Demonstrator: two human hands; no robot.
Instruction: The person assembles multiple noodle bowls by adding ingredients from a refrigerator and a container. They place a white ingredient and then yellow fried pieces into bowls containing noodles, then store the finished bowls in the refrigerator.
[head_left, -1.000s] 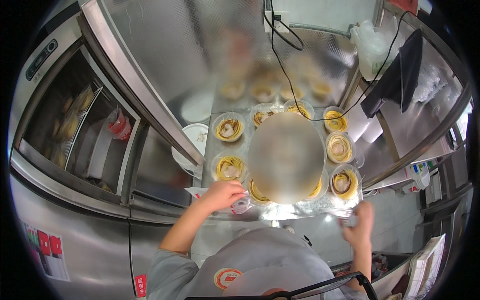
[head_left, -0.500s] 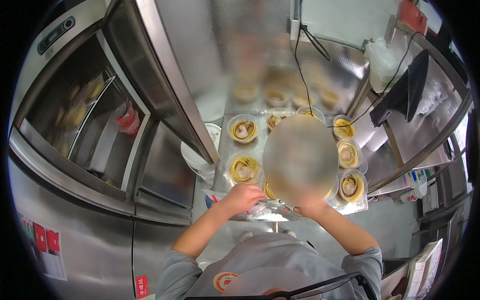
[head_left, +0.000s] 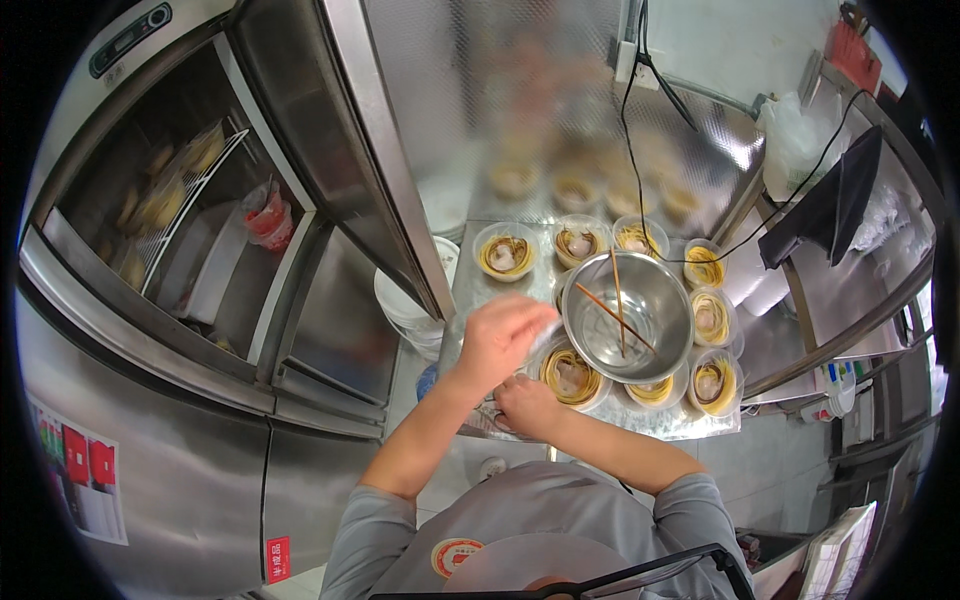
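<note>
My left hand (head_left: 500, 340) is raised over the left part of the steel table, fingers curled together; whatever is in them is too small to make out. Just below it, my right hand (head_left: 528, 407) is closed at the table's front edge, by a thin dark object whose kind I cannot tell. To its right stands a clear plastic bowl (head_left: 570, 378) with yellow strands and a pale lump. A steel mixing bowl (head_left: 640, 325) sits among the plastic bowls, two brown chopsticks (head_left: 612, 315) crossed inside. My left forearm hides part of the table.
Several similar plastic bowls (head_left: 503, 252) line the table's back and right side. A black cable (head_left: 640, 190) hangs over the back row. An open steel fridge door (head_left: 390, 160) stands at the left, beside white buckets (head_left: 415, 300). Metal shelving (head_left: 850, 300) bounds the right.
My right hand has moved left from the mixing bowl's near side to beside my left wrist. My left hand has risen slightly away from me. The view has shifted a little.
</note>
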